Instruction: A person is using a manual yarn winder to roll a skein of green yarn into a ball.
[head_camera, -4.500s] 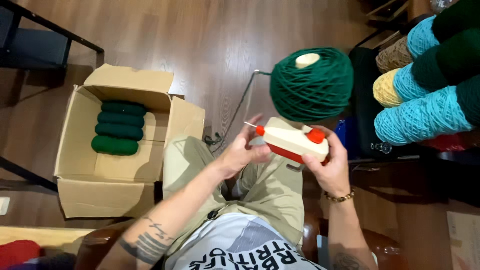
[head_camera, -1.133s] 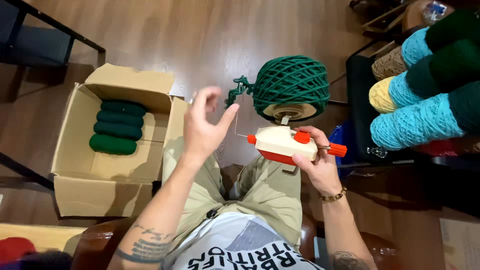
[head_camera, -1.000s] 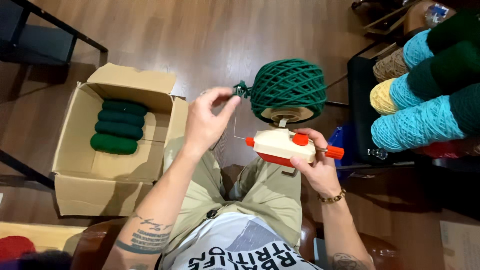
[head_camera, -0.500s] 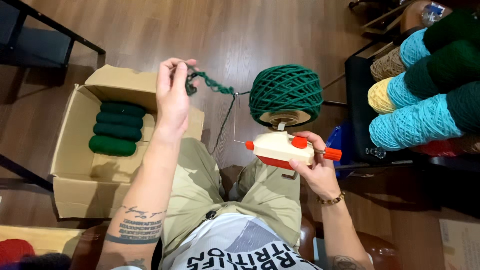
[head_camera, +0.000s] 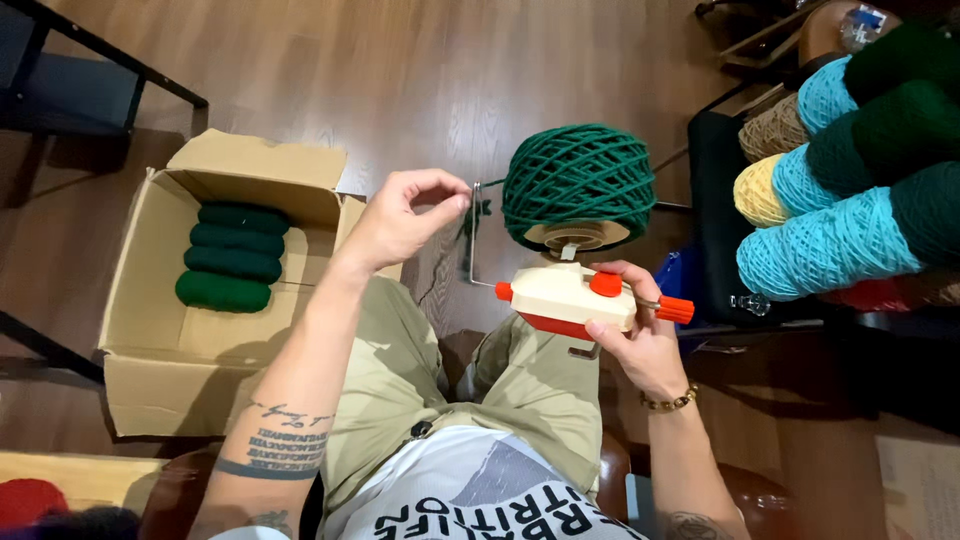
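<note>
Head view: right hand (head_camera: 640, 335) wrapped around the cream-and-red yarn winder (head_camera: 565, 300), fingers closed on its body beside the orange crank knob (head_camera: 676, 309). Winder sits over the lap; the dark green yarn ball (head_camera: 578, 183) rides on its spindle cone.

Left hand (head_camera: 405, 215) raised beside the ball, thumb and forefinger pinched shut on the loose yarn tail (head_camera: 478, 207), near the wire yarn guide (head_camera: 472, 235).

Handling, my read: the ball is light, soft and squashy, wraps can slide off if squeezed. Grip it around the sides, or lift from the base at the cone. Tail is limp; a pinch is enough.

Cardboard box (head_camera: 150, 340) on the floor, person's left, holds four green skeins (head_camera: 230, 257). Rack of teal, yellow, tan and green yarn cones (head_camera: 830, 190) at right.
</note>
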